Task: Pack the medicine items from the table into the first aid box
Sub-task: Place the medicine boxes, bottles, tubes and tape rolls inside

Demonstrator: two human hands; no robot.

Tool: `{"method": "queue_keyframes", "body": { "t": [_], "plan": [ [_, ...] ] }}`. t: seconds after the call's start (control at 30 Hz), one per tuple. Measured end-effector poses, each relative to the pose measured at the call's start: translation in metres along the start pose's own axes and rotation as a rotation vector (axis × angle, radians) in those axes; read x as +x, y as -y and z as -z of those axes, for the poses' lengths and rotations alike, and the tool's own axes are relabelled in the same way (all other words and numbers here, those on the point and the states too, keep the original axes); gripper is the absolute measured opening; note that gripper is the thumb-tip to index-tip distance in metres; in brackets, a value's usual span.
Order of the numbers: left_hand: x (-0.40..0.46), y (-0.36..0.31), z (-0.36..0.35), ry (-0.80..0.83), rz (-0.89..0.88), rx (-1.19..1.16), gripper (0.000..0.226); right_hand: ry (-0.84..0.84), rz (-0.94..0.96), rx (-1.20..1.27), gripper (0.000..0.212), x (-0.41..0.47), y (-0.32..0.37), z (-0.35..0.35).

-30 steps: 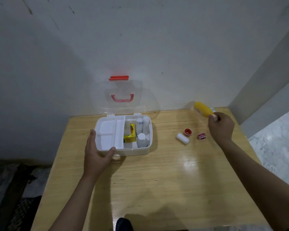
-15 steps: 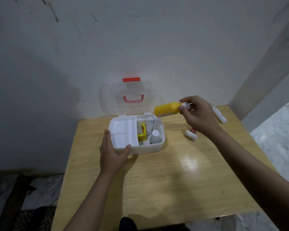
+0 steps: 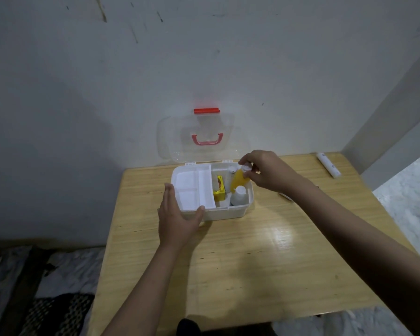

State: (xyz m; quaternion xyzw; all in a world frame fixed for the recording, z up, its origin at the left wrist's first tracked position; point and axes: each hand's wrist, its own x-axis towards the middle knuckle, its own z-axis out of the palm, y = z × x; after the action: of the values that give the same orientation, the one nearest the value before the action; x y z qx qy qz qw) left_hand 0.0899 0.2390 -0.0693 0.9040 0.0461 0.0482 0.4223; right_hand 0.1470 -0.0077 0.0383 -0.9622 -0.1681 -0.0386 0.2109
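The white first aid box (image 3: 228,212) stands open on the wooden table (image 3: 252,263), its clear lid (image 3: 199,137) leaning back against the wall. My left hand (image 3: 177,217) grips the box's front left corner. My right hand (image 3: 264,170) holds a yellow bottle (image 3: 239,181) by its white cap, tilted down into the right compartment. In that compartment lie a yellow carton (image 3: 219,191), a white bottle (image 3: 239,196) and a white tube behind the yellow bottle. A white insert tray (image 3: 192,187) fills the left side.
A white tube (image 3: 328,164) lies at the table's far right corner. A small white item (image 3: 285,196) peeks out beside my right forearm. The wall stands right behind the box. Left of the table, cloth and bags lie on the floor.
My right hand has carried the yellow bottle from above the box's right edge down into the right compartment. My left hand has stayed on the box's front corner.
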Motion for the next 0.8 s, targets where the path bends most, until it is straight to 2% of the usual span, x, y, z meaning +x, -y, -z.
{"method": "queue_keyframes", "body": {
  "t": [0.2, 0.37, 0.43, 0.53, 0.63, 0.7, 0.8],
  "plan": [
    [0.0, 0.001, 0.0, 0.001, -0.006, -0.002, 0.102, 0.203, 0.004, -0.101, 0.029, 0.006, -0.004, -0.019],
    [0.001, 0.0, -0.001, -0.01, -0.016, -0.006, 0.101, 0.179, -0.034, -0.039, 0.036, 0.001, -0.014, -0.031],
    [0.001, 0.0, -0.001, -0.009, -0.013, -0.003, 0.101, 0.093, -0.065, 0.016, 0.041, -0.005, -0.016, -0.035],
    [0.001, 0.001, -0.001, -0.015, -0.009, -0.004, 0.101, -0.191, -0.157, 0.13, 0.036, -0.028, -0.024, -0.043],
    [0.001, 0.002, -0.002, -0.027, -0.021, 0.0, 0.1, -0.397, -0.353, 0.092, 0.028, -0.056, -0.057, -0.056],
    [0.001, 0.001, -0.002, -0.041, -0.03, 0.0, 0.099, -0.425, -0.548, 0.031, 0.028, -0.071, -0.083, -0.058],
    [0.001, 0.001, -0.004, -0.052, -0.025, 0.009, 0.098, -0.37, -0.81, -0.011, 0.034, -0.085, -0.116, -0.056]
  ]
}}
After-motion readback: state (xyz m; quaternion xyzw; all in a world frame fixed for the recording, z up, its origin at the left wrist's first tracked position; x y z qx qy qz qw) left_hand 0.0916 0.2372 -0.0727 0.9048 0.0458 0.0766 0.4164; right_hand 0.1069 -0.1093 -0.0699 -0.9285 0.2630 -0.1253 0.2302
